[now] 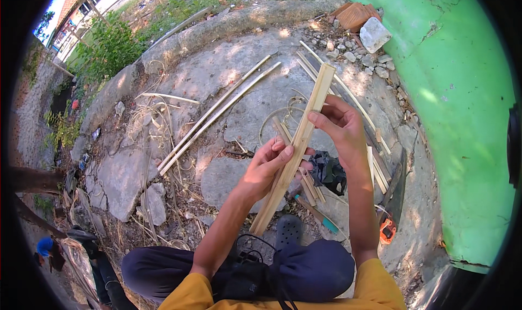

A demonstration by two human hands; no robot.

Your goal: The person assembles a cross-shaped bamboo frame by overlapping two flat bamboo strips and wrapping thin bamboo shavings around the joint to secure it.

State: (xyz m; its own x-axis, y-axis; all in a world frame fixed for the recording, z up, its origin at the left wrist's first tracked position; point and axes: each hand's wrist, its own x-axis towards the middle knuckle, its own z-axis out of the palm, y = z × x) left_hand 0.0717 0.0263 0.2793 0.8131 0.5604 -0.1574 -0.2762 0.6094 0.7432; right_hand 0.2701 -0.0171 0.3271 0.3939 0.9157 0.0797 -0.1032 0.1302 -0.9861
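Observation:
A long, pale slat of wood or split bamboo (299, 138) slants in front of me, its far end up and to the right, its near end low by my knees. My left hand (263, 168) is closed around its middle, thumb lying on the upper face. Farther up, my right hand (347, 129) grips it near the far end, thumb on top and fingers behind. A lengthwise line runs along the slat; whether it is one piece or two together I cannot tell. Below the hands lie short sticks (309, 186), a black plastic bag (328, 174) and a teal-handled tool (328, 224).
Two long strips (217, 114) lie on the cracked concrete at left, near tangled fibres (155, 117). More strips (353, 95) lie to the right. A saw with an orange handle (387, 230) rests beside the green wall (462, 125). Rubble (353, 51) is piled far right.

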